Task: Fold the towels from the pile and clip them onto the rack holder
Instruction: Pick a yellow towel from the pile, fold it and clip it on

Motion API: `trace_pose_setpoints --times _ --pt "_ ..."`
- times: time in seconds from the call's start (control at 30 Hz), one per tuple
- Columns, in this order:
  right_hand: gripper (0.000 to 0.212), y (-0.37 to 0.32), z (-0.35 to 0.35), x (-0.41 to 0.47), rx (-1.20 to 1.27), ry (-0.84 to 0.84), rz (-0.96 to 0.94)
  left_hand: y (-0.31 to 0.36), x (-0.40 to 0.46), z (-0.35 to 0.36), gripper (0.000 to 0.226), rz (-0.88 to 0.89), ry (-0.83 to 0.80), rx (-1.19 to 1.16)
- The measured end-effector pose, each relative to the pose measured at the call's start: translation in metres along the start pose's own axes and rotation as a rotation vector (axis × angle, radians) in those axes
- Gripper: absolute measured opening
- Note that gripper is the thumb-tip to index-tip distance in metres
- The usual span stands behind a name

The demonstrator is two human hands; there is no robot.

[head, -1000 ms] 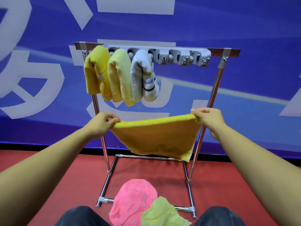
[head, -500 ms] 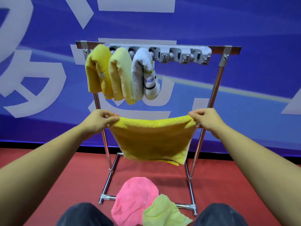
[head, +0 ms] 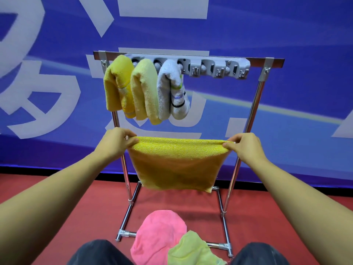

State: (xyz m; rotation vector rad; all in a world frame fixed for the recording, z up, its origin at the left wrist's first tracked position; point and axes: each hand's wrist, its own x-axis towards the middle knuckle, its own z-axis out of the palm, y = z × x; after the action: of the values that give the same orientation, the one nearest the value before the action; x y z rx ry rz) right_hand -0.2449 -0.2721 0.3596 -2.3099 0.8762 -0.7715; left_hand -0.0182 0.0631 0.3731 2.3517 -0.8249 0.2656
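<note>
Towel in hand: a yellow towel (head: 176, 165) is held stretched in front of the rack (head: 254, 109), below the clip bar (head: 215, 68), its lower edge hanging free above the floor.
Left hand (head: 112, 145): the towel's top left corner is pinched between thumb and curled fingers.
Right hand (head: 245, 148): the top right corner is pinched the same way, with the top edge pulled nearly taut between the two hands.
Already clipped: a yellow towel (head: 116, 85), a pale yellow towel (head: 146, 90) and a white towel (head: 172, 90) hang side by side at the left of the bar; the clips to the right appear free.
Pile: a pink towel (head: 158, 237) and a light green towel (head: 193, 249) lie on the red floor (head: 66, 207) at the rack's base.
Slip risk: a corner could be lost if either pinch is relaxed while the fold is made, and the towel would drop onto the pile.
Fold risk: the lower edge hangs slightly askew, so an uneven bundle could result.
Clip risk: a thick or lopsided fold may be gripped poorly by a clip; the white towel could also be knocked if the nearest free clip is used.
</note>
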Motion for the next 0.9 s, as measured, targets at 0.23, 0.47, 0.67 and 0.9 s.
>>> trace_pose_setpoints --times 0.23,0.47,0.67,0.9 --pt "0.022 0.009 0.004 0.006 0.149 -0.107 0.050 -0.015 0.001 0.005 0.022 0.003 -0.003 -0.076" --pt "0.020 0.013 0.009 0.007 0.516 -0.152 0.128 -0.023 0.000 0.007 0.033 -0.240 0.119 -0.661" --pt "0.006 0.020 0.017 -0.001 0.818 -0.155 0.231 -0.039 -0.006 0.019 0.015 -0.287 0.051 -0.860" --pt "0.009 0.031 0.045 -0.016 0.762 -0.097 0.295 -0.049 -0.021 0.055 0.020 -0.375 0.170 -0.892"
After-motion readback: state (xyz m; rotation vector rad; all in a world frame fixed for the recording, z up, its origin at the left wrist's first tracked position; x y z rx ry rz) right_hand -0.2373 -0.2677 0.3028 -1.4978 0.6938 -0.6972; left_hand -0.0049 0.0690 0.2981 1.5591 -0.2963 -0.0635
